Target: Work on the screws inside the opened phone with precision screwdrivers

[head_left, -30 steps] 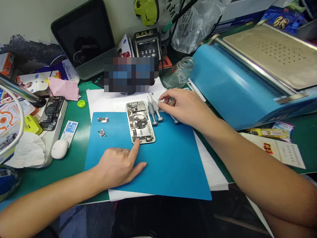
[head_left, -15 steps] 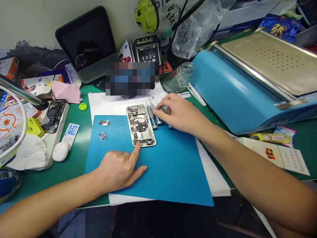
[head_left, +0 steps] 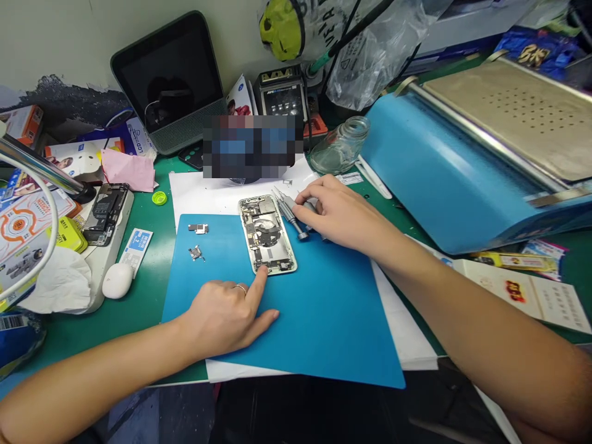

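Observation:
An opened phone (head_left: 272, 237), its inner parts exposed, lies on a blue mat (head_left: 319, 308). My left hand (head_left: 226, 314) rests at its lower end, with the index fingertip pressed on the bottom edge. The thumb is stretched out, the other fingers are curled, and nothing is in that hand. Just right of the phone, my right hand (head_left: 337, 213) has bent fingers and thumb around a grey screwdriver (head_left: 290, 209). Other screwdrivers are partly hidden beneath this hand. Two small metal phone parts, a bracket (head_left: 198, 229) and a cross-shaped piece (head_left: 197, 253), lie left of the phone.
A blue machine with a perforated plate (head_left: 522, 117) fills the right side. A glass jar (head_left: 340, 145) and white tweezers (head_left: 374, 177) sit behind my right hand. At left are another opened phone (head_left: 107, 213), a white earbud case (head_left: 117, 280) and a green cap (head_left: 159, 198).
The grey screwdrivers by my right hand have shifted right, and the leftmost now slants more. My left fingertip stays on the phone's lower edge. The whole view has moved slightly.

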{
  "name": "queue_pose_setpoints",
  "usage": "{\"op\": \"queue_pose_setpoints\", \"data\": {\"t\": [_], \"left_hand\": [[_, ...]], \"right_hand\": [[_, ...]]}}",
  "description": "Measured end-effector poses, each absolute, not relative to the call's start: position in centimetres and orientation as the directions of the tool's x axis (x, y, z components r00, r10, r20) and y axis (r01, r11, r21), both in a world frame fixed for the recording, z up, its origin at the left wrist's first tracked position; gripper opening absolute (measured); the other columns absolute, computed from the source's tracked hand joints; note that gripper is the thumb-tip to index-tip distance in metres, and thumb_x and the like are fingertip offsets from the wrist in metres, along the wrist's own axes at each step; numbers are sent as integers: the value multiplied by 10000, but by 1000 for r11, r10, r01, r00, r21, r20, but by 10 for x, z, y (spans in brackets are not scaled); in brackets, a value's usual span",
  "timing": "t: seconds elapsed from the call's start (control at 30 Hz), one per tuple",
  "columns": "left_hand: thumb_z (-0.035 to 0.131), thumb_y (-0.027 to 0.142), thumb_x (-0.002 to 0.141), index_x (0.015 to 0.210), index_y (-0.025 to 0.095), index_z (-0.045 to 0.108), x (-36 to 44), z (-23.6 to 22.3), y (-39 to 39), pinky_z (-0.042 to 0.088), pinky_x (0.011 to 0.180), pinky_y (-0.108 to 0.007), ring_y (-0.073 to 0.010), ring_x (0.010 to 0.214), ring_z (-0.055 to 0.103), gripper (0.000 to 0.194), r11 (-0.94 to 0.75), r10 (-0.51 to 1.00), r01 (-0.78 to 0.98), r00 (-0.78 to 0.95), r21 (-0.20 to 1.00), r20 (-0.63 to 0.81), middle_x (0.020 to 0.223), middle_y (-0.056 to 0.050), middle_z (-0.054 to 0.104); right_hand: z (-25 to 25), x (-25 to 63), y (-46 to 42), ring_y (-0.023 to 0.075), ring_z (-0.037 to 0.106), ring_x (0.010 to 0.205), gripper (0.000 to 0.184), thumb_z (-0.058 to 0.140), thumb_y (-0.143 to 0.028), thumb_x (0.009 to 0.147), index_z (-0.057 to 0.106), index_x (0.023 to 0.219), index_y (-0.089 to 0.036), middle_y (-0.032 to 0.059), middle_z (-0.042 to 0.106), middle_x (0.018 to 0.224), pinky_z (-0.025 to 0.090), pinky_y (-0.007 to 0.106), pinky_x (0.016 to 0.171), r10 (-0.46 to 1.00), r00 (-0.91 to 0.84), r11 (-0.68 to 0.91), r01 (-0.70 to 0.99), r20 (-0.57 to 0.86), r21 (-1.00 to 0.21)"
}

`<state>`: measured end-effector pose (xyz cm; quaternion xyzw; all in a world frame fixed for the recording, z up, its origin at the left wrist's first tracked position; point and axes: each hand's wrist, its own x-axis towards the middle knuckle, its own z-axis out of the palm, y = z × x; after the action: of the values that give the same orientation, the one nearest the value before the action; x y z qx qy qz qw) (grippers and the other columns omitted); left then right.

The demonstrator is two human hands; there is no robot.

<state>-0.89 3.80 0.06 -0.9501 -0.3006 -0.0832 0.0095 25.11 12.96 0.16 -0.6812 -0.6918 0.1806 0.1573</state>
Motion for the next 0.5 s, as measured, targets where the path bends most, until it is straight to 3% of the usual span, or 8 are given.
{"op": "queue_pose_setpoints", "data": {"t": [0.27, 0.5], "left_hand": [[420, 465, 1077, 1401, -7, 550, -8, 2, 36, 452, 460, -317, -198, 510, 650, 587, -844, 530, 536, 833, 5, 160, 632, -11, 657], [448, 484, 1069, 1398, -28, 538, -8, 2, 36, 494, 479, -346, -219, 557, 672, 614, -853, 518, 522, 846, 3, 128, 673, -26, 680]], "right_hand": [[-3, 255, 127, 196, 595, 734, 264, 647, -412, 826, 652, 1022, -234, 68, 596, 1146, 445, 361, 679, 997, -68, 46, 902, -37, -429], [-7, 252, 125, 206, 604, 767, 195, 624, -407, 847, 653, 904, -223, 65, 616, 1100, 441, 364, 704, 998, -47, 63, 898, 47, -435]]}}
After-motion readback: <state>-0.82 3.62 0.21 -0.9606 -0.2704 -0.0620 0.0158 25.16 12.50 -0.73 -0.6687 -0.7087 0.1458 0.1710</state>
